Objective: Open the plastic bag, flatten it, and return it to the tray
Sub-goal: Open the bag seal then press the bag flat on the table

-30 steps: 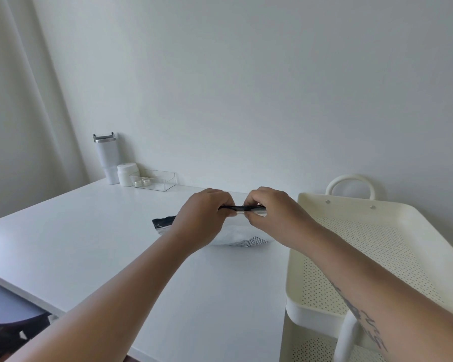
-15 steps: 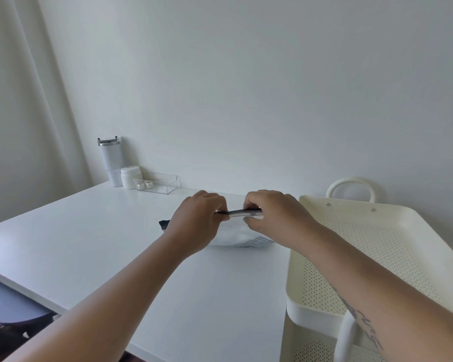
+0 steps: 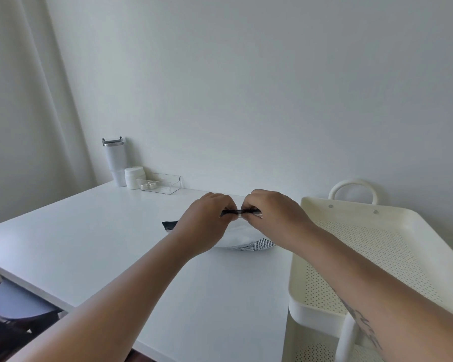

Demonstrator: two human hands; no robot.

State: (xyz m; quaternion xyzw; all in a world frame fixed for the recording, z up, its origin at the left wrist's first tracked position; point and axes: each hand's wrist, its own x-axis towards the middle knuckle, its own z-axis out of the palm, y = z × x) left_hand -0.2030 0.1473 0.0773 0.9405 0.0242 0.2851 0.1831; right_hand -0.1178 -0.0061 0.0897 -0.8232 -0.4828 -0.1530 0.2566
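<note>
A white plastic bag (image 3: 239, 237) with a dark top strip and a striped lower edge lies on the white table (image 3: 89, 244), near its far right side. My left hand (image 3: 207, 220) and my right hand (image 3: 272, 218) both pinch the bag's dark top edge, thumbs close together at its middle. The hands hide most of the bag; a dark corner pokes out to the left of my left wrist. The cream perforated tray (image 3: 351, 212) of a cart stands directly right of the table, with nothing visible in it.
At the table's far left corner stand a white tumbler (image 3: 114, 163), a small white jar (image 3: 134, 177) and a clear plastic box (image 3: 162, 183). A grey stool (image 3: 19, 304) sits under the table's near left edge. The cart handle (image 3: 353, 186) rises behind the tray.
My two hands have drawn closer together on the bag's top edge. The bag stays in the same spot on the table.
</note>
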